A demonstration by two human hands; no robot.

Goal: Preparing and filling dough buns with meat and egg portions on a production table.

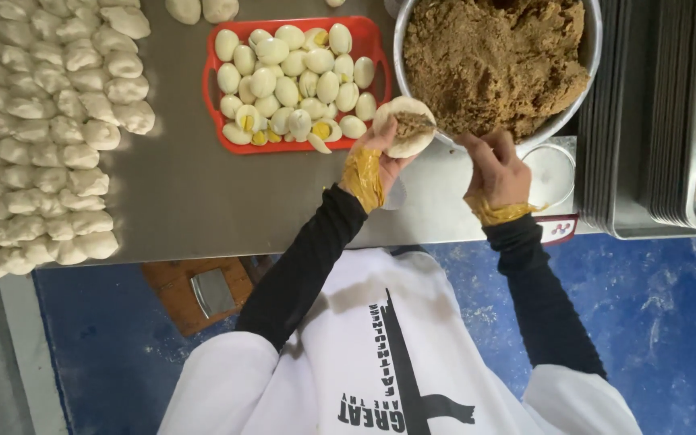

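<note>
Overhead view of a steel worktable (pixel 179 201). The left hand (pixel 380 157) is cupped under a flattened dough round (pixel 404 127), which carries a dab of brown filling at its centre and sits just beside the rim of a large metal bowl (pixel 590 56). The right hand (pixel 497 165) is closed at the bowl's near edge; whether it pinches filling or a utensil cannot be told. The bowl holds a heaped brown minced filling (pixel 493 56), lying up and to the right of the dough round, nearer the right hand. A red tray (pixel 213 121) to the left holds peeled boiled eggs (pixel 292 80), several halved. Rows of dough pieces (pixel 34 137) cover the table's far left; stacked metal trays (pixel 646 121) stand at the right.
</note>
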